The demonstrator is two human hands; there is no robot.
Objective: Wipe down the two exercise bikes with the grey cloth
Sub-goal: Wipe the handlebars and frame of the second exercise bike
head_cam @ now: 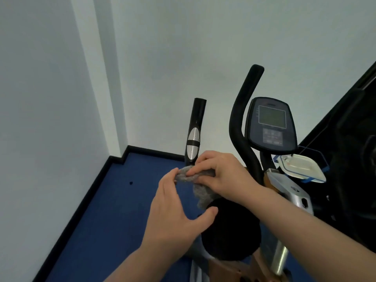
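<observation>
An exercise bike [289,192] stands in front of me with a black seat [230,231], a console screen [271,124], a curved black handlebar [242,119] and a straight grip with silver pads [194,135]. The grey cloth [200,192] is bunched above the seat, just below the straight grip. My left hand [175,212] pinches its left end with the fingertips. My right hand [221,174] grips it from above. A second dark machine [354,143] fills the right edge; whether it is the other bike is unclear.
White walls meet in a corner at left, with a black skirting [85,202] around blue carpet [114,220]. A white and blue tray [301,165] sits under the console. A small black speck [131,182] lies on the carpet.
</observation>
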